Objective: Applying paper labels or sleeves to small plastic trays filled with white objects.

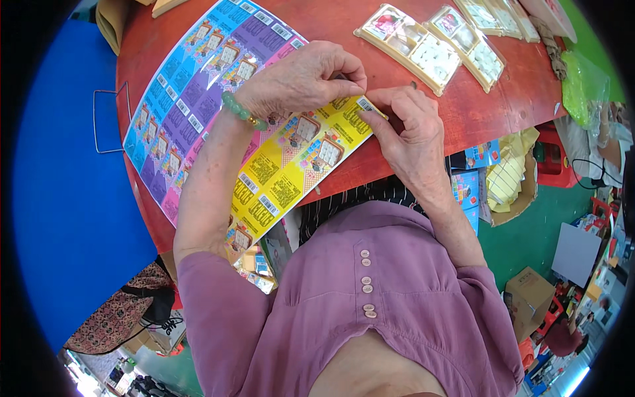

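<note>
A large glossy printed sheet (pixel 187 116) lies across the red table, with blue, purple, pink and yellow bands of repeated labels and barcodes. Its yellow end hangs over the table's near edge. My left hand (pixel 301 76), wearing a green bead bracelet (pixel 239 111), reaches across the sheet, thumb and fingers pinched at its right-hand edge. Close beside it, my right hand (pixel 411 129) pinches the yellow corner between thumb and curled fingers. The fingertips of both hands almost meet there. Whether a single label is lifting off between them is too small to tell.
Clear-wrapped trays (pixel 423 49) of white pieces sit on the red table (pixel 503 109) at the far right. A green plastic bag (pixel 581 89) hangs at its right edge. Below stand an open carton (pixel 522 192) with yellow contents, a red stool (pixel 554 159) and a cardboard box (pixel 529 301).
</note>
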Available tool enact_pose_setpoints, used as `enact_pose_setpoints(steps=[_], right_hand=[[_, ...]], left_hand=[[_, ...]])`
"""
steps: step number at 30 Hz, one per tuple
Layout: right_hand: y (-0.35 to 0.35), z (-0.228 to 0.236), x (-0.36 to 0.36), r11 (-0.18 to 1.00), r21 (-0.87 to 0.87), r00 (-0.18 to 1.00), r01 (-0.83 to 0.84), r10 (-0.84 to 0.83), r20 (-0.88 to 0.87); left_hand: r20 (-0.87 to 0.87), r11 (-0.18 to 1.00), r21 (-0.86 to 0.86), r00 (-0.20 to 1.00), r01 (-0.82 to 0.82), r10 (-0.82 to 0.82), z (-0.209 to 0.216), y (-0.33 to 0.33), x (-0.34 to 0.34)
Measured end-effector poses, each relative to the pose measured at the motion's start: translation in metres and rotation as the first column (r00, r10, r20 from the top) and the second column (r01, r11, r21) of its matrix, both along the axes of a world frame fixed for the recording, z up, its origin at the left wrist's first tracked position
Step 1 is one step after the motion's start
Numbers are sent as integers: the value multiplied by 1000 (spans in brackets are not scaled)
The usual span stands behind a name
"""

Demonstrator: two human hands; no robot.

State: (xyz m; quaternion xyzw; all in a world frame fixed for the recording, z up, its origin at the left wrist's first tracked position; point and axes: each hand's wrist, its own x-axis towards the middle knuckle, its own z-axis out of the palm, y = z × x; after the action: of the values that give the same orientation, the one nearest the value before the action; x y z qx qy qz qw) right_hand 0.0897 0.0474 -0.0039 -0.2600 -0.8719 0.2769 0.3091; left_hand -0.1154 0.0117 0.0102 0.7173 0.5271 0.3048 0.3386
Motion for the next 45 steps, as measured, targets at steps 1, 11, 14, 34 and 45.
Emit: enact_pose_setpoints(steps=[1,11,14,34,45], right_hand=[[-1,-1,-2,1000,4,999,14,-14,-44],[-2,-1,-3,1000,-7,999,8,-8,-48],[2,-3,-4,996,90,997,-15,21,-68],[4,2,-6,947,314,997,-72,62,43],[2,2,-10,957,283,998,-57,45,46]], left_hand=[[20,1000,9,1000,-12,12,0,1,1],[32,973,-230,999,-10,17,3,-1,0],[293,962,-274,954,16,68,3,-4,2],[372,953,-303,920,-1,119,3,-4,2],[372,968,-249,921,-18,113,-7,3,1]])
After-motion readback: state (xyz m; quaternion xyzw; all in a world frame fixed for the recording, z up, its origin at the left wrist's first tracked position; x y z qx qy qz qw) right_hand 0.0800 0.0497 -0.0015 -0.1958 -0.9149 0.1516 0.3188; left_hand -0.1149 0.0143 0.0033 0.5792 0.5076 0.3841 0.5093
